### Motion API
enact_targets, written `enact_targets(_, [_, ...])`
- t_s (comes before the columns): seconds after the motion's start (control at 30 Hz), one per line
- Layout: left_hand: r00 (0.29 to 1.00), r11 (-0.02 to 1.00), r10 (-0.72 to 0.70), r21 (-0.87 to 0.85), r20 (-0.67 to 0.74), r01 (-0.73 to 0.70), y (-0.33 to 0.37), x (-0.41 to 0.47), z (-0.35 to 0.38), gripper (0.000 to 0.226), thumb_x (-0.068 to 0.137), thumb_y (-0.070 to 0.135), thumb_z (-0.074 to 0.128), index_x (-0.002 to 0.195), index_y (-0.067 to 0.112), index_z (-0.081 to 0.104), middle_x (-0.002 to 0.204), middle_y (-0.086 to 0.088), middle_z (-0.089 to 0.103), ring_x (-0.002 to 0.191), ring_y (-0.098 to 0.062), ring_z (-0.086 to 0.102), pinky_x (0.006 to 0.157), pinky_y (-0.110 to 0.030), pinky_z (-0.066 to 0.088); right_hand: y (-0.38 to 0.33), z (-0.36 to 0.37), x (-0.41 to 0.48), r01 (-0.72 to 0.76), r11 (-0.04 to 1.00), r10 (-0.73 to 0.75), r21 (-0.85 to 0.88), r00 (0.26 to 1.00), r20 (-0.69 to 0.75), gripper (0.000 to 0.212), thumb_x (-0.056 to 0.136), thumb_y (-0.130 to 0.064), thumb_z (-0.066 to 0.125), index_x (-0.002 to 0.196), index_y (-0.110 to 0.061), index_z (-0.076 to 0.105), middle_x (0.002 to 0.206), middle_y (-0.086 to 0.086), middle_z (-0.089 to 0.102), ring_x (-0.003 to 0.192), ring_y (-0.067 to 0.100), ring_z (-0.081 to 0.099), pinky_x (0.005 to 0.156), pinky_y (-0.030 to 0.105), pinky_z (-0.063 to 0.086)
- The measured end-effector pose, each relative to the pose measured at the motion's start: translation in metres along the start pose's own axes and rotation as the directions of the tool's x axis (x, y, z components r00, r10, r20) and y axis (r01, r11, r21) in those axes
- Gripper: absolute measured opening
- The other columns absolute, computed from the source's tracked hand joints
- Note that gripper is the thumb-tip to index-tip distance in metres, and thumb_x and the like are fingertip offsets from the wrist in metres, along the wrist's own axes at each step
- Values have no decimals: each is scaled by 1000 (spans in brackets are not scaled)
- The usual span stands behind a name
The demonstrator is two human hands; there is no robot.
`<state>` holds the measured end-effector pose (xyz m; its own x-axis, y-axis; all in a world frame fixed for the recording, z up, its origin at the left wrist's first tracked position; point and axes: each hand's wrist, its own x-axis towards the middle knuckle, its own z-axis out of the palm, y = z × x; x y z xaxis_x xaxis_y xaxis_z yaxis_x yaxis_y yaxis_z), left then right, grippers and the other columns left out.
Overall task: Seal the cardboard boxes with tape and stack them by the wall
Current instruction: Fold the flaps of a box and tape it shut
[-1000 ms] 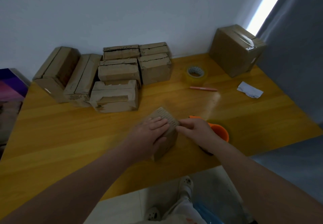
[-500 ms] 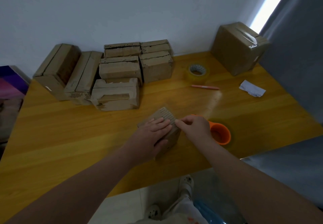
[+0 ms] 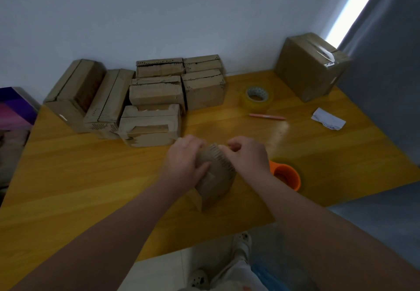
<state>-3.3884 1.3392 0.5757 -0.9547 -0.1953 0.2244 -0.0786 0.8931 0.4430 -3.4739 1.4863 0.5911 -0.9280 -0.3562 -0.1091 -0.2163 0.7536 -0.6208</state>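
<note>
A small cardboard box stands near the front of the wooden table, its corrugated top edge facing up. My left hand grips its left side, fingers over the top and thumb on the near face. My right hand has its fingers curled at the box's top right edge; what they pinch is too blurred to tell. An orange tape dispenser lies just right of my right wrist. Several sealed boxes are stacked against the wall at the back left.
A roll of clear tape and a pink pen lie behind my hands. A crumpled paper scrap sits at the right. A larger taped box stands in the back right corner by a grey curtain.
The box has been tipped upright and shifted slightly. My left hand slid from its top to its left side, and my right hand moved up to the top right edge.
</note>
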Motion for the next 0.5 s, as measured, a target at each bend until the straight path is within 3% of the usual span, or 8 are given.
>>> enact_targets(0.07, [989,991,-110,-70,103,118,-3,8,-1,67,80,32,73,138,18,42,129,1,44,120,-14,41,103,-32,37,-4,1,5,27,997,-27,-72,1000,-3,20,94,-36,59,95,-20,72,97,-2,69,94,17,62,75,27,45])
enact_targets(0.13, [955,984,-117,-97,273,148,-7,15,-3,79,85,36,68,150,21,25,142,0,35,129,-17,36,109,-37,35,-4,3,8,21,994,-21,-111,1000,-5,22,96,-32,56,76,-23,63,87,-2,66,88,18,60,68,28,39])
enact_targets(0.2, [912,992,-65,-73,404,103,-11,20,-3,75,91,37,60,152,24,18,148,0,30,133,-18,32,111,-37,32,-5,3,10,-1,993,1,-115,1000,-6,25,96,-30,55,73,-23,58,83,-3,62,85,17,58,67,27,34])
enact_targets(0.3, [866,998,-14,-41,500,40,-12,21,-1,65,97,36,48,153,28,16,151,1,29,134,-19,29,110,-33,26,-5,2,12,-25,997,25,-79,1000,1,21,95,-29,56,78,-20,65,87,-1,65,87,18,59,70,27,39])
enact_targets(0.4, [861,999,4,27,509,-20,-14,17,4,61,100,39,38,153,31,9,154,2,28,132,-19,30,108,-37,29,-4,0,13,-53,998,54,-35,998,17,22,94,-29,57,84,-16,71,93,1,69,90,19,61,77,31,45])
enact_targets(0.5, [879,992,27,94,476,-81,-14,14,4,58,101,40,33,153,33,7,155,5,27,128,-19,34,105,-38,34,-4,0,14,-78,997,78,-13,997,28,22,94,-30,58,84,-17,72,91,0,69,88,19,61,75,30,45])
